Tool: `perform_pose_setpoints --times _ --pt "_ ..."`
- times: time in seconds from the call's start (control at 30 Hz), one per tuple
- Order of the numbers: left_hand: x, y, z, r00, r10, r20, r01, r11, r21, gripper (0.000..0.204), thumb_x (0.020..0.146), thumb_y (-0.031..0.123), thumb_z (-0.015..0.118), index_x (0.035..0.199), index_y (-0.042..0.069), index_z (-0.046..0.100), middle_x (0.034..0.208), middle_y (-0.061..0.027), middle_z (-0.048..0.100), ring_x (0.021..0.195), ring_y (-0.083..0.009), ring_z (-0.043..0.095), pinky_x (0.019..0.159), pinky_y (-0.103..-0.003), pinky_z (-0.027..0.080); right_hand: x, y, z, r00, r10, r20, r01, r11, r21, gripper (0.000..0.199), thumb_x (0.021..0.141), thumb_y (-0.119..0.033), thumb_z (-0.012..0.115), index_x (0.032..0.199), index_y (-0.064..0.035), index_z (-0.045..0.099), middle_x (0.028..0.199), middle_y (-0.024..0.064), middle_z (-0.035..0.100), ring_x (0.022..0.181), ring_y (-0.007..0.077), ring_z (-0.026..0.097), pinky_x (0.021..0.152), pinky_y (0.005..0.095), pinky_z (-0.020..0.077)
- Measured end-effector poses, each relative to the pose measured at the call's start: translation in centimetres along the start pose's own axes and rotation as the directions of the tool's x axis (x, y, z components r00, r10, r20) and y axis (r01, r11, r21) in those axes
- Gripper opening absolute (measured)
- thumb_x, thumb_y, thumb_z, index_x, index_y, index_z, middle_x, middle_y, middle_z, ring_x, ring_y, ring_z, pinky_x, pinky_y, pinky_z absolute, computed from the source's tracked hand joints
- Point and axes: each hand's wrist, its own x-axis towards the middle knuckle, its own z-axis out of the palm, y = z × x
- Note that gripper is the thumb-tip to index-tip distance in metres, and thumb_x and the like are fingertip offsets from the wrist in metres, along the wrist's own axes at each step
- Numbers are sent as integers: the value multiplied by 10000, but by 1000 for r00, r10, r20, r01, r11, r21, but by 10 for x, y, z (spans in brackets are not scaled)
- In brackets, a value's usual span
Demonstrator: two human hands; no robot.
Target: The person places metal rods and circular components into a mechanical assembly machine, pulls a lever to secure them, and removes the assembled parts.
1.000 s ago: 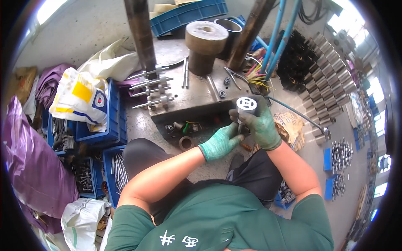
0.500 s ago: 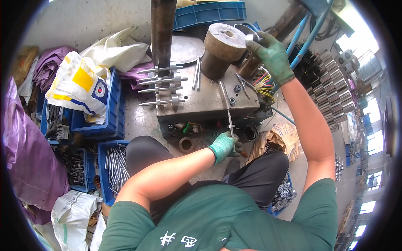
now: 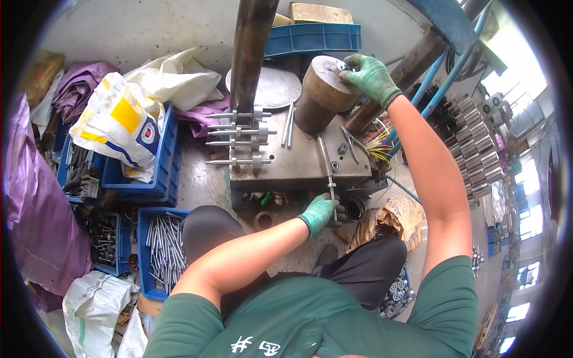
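My left hand (image 3: pixel 320 213), in a green glove, is closed around the lower end of a thin metal shaft (image 3: pixel 332 186) with a collar, in front of the machine block. The shaft lines up with a rod (image 3: pixel 323 154) lying on the block's top. My right hand (image 3: pixel 371 77), gloved too, is at the top of a thick steel cylinder (image 3: pixel 322 98). Its fingers pinch a small metal part (image 3: pixel 344 68), mostly hidden by the glove, over the cylinder's top face. Several shafts with collars (image 3: pixel 239 145) lie side by side on the block's left edge.
Two thin rods (image 3: pixel 288 126), pliers (image 3: pixel 357 145) and small rings (image 3: pixel 335 166) lie on the block (image 3: pixel 280 167). A dark post (image 3: pixel 253 53) rises behind the collared shafts. Blue crates (image 3: pixel 156 293) with metal rods stand at left; brown paper (image 3: pixel 401 218) lies at right.
My right hand has come down and slightly left with the small metal part, onto the cylinder's top. My left hand still grips the shaft. The whole view has shifted slightly.
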Motion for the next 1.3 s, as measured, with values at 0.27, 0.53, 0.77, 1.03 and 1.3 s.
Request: perform_pose_setpoints --times 0.27,0.53,0.77,1.03,1.3 --pt "16 -4 -11 991 123 50 -125 991 45 261 1114 160 532 1343 39 559 1094 -165 722 924 -303 756 787 -439 649 0 -5 -4 997 -73 -9 72 994 -79 652 888 -495 782 1296 11 738 1254 236 758 1162 368 727 1048 410 547" --pt "24 4 -19 970 233 75 -240 965 105 254 1083 126 618 1284 -29 616 1072 -163 742 917 -271 752 826 -393 626 -120 37 -69 986 -155 62 162 979 -121 222 912 25 678 1114 -19 762 1099 184 773 1056 312 755 1074 414 549" --pt "31 10 -31 963 255 88 -267 947 179 265 1033 72 680 1274 -34 650 1103 -170 747 934 -273 754 839 -388 627 -279 92 -134 962 -44 270 136 934 -331 296 925 -131 717 1213 -101 776 1133 116 777 1110 289 725 1226 518 394" --pt "-1 23 -34 791 586 177 -491 436 754 347 1012 -17 690 1355 15 645 1097 -63 734 982 -127 672 869 -281 562 -395 91 -171 917 217 336 -66 911 -407 302 866 -235 733 1118 -79 790 960 132 770 1006 308 731 1138 511 411" --pt "-33 131 27 300 841 450 -874 53 484 680 1087 59 624 1658 67 254 1117 -115 649 990 -191 686 857 -329 589 -403 121 -130 872 -86 -481 -29 974 -227 336 862 38 743 1185 -50 716 1294 140 706 1130 343 713 953 406 593"
